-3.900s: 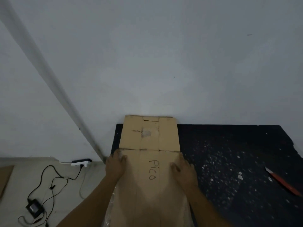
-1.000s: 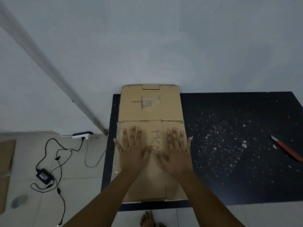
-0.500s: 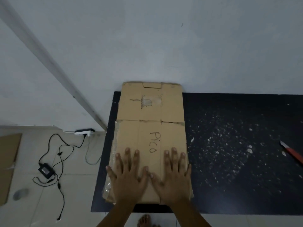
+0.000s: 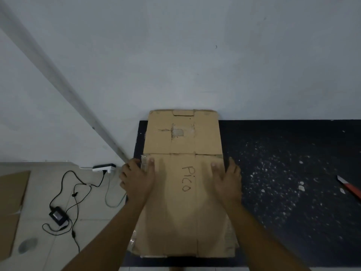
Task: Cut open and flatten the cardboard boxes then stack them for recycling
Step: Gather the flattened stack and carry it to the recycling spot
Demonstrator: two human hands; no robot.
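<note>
A flattened brown cardboard box (image 4: 182, 212) marked "Pico" lies lengthwise on the left part of the black table (image 4: 283, 192), its far flap touching the wall. My left hand (image 4: 136, 180) clasps its left edge near the fold line, thumb on top and fingers curled over the side. On the opposite edge, my right hand (image 4: 228, 182) holds it the same way. More cardboard layers show under the near end.
A red-handled cutter (image 4: 349, 187) lies at the table's right edge. White flecks dot the tabletop. On the floor to the left are a power strip (image 4: 103, 167), an adapter (image 4: 57, 215) with cables, and another cardboard sheet (image 4: 9, 202).
Both hands left the near end, where they pressed flat with spread fingers, and moved up to clasp the box's two side edges.
</note>
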